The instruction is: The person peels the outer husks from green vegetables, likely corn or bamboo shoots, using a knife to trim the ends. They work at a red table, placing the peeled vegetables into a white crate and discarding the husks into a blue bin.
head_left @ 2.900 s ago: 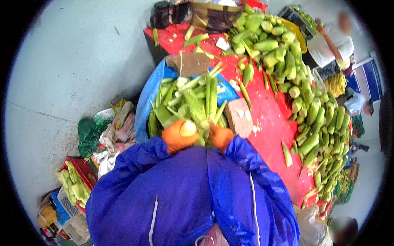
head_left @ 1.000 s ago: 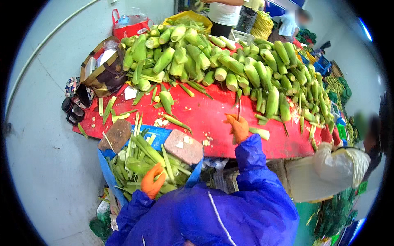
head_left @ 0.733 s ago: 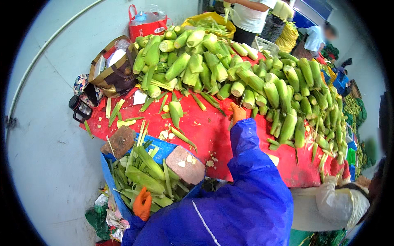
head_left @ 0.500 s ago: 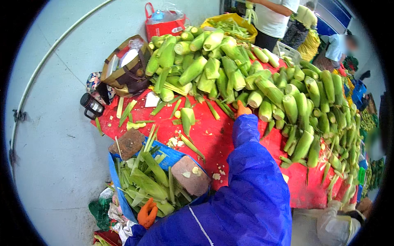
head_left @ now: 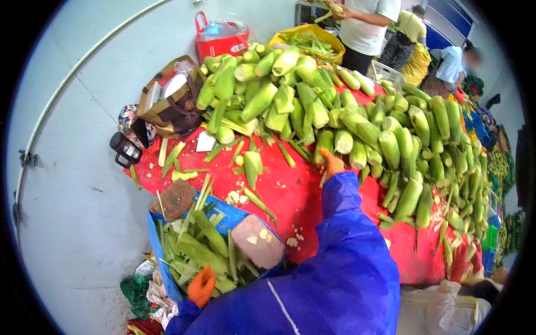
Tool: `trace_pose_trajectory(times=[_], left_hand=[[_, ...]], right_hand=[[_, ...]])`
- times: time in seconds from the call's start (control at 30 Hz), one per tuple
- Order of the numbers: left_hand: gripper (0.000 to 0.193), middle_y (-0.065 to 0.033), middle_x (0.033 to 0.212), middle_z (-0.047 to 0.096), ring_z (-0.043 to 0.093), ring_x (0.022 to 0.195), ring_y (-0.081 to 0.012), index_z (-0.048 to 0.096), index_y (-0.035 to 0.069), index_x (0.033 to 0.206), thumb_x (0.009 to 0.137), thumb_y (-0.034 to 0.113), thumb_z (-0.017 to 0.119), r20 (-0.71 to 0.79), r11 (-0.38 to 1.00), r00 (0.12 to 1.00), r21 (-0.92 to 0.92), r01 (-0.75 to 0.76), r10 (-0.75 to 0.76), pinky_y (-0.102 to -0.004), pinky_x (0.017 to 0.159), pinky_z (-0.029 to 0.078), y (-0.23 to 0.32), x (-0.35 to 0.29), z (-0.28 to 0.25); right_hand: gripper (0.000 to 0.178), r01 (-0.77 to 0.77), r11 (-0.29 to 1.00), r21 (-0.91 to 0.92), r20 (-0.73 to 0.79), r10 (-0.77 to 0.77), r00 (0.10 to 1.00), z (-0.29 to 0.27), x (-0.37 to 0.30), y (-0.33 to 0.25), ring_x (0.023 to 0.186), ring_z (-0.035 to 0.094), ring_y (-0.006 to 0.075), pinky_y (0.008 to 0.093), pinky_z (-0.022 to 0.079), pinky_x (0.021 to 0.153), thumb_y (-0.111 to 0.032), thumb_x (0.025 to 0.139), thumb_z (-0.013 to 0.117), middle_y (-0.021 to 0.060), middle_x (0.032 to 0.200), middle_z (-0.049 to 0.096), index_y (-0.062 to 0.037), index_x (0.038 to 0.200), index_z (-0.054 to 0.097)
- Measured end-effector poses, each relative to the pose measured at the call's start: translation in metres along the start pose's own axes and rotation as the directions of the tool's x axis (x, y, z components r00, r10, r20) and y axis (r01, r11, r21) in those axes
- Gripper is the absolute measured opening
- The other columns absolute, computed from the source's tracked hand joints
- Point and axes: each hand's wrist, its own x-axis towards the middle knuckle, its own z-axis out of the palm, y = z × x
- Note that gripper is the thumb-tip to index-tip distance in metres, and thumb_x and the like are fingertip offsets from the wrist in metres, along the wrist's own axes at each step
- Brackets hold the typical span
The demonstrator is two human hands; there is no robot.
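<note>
My right hand (head_left: 333, 164), in an orange glove, reaches to the near edge of a heap of green-husked corn (head_left: 259, 103). Its fingers close on the near end of an ear of corn (head_left: 324, 144). A small pale bit shows below these fingers, too small to name. My left hand (head_left: 201, 287), also orange-gloved, is low on the left, over a blue-lined bin (head_left: 153, 231) of stripped corn husks (head_left: 204, 251). Its fingers are curled together, and nothing shows in them. A loose piece of green husk (head_left: 253, 167) lies on the red cloth (head_left: 290, 195).
Two bricks, one brown (head_left: 177, 200) and one pinkish (head_left: 258, 240), sit on the bin's rim. A black-lidded bottle (head_left: 125, 148), a brown bag (head_left: 173, 100) and a red bag (head_left: 223, 42) stand left. A person (head_left: 368, 33) works behind a yellow sack (head_left: 310, 39); another person's red-gloved hands (head_left: 463, 262) are at right.
My right hand has shifted slightly right and nearer, and its fingers now close on an ear, which has come forward. My left hand stays over the husks. Red-gloved hands now show at lower right.
</note>
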Motion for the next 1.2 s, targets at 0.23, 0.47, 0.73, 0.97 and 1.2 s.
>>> trace_pose_trajectory(times=[0.23, 0.47, 0.73, 0.97, 1.2], left_hand=[[0.064, -0.0217, 0.126, 0.055, 0.053, 0.115, -0.0363, 0.043, 0.002, 0.138, 0.081, 0.020, 0.068, 0.138, 0.689, 0.771, 0.371, -0.623, 0.622, -0.0411, 0.099, 0.041, 0.112, 0.080, 0.000], [0.092, -0.0117, 0.146, 0.037, 0.034, 0.134, -0.0342, 0.025, 0.016, 0.149, 0.073, 0.039, 0.072, 0.552, -0.006, 0.347, 0.537, -0.843, 0.758, -0.0482, 0.109, 0.027, 0.205, 0.078, -0.004], [0.060, -0.0160, 0.110, 0.063, 0.065, 0.091, -0.0260, 0.047, 0.005, 0.131, 0.088, 0.045, 0.060, 0.214, 0.466, 0.933, -0.883, 0.058, 0.289, -0.0402, 0.076, 0.056, 0.066, 0.081, -0.032], [0.055, -0.0158, 0.104, 0.067, 0.066, 0.092, -0.0277, 0.064, 0.006, 0.111, 0.088, 0.055, 0.054, 0.275, 0.018, 0.926, -0.960, 0.280, 0.260, -0.0416, 0.080, 0.056, 0.041, 0.047, -0.038], [0.057, -0.0222, 0.117, 0.060, 0.059, 0.108, -0.0363, 0.055, 0.001, 0.122, 0.091, 0.049, 0.054, 0.371, -0.058, 0.877, -0.912, 0.406, 0.306, -0.0491, 0.099, 0.046, 0.023, 0.049, -0.039]], right_hand=[[0.049, -0.256, 0.966, 0.031, 0.529, 0.201, 0.824, -0.006, -0.184, -0.009, 0.043, 0.048, 0.0091, 0.0220, 0.035, 0.039, -0.048, 0.085, 0.061, 0.0080, 0.071, 0.067, -0.0054, 0.110, 0.063], [0.049, -0.348, 0.926, -0.146, 0.786, 0.322, 0.527, 0.058, -0.338, -0.024, 0.040, 0.048, 0.0094, 0.0209, 0.038, 0.035, -0.049, 0.087, 0.061, 0.0089, 0.069, 0.066, -0.0045, 0.107, 0.063], [0.043, -0.143, 0.978, -0.149, 0.861, 0.200, 0.468, 0.081, -0.434, 0.047, 0.046, 0.049, 0.0070, 0.0208, 0.040, 0.045, -0.029, 0.097, 0.049, 0.0036, 0.077, 0.067, -0.0012, 0.130, 0.053], [0.079, 0.970, 0.013, -0.244, 0.968, -0.058, 0.244, 0.133, -0.433, 0.034, 0.057, 0.063, 0.0333, 0.0438, 0.049, 0.053, -0.011, 0.079, 0.055, 0.0177, 0.082, 0.064, -0.0100, 0.149, 0.018], [0.070, 0.925, -0.365, -0.103, 0.993, -0.095, 0.073, 0.160, -0.435, 0.038, 0.052, 0.061, 0.0328, 0.0455, 0.047, 0.047, -0.014, 0.079, 0.051, 0.0164, 0.075, 0.061, -0.0057, 0.144, 0.025]])
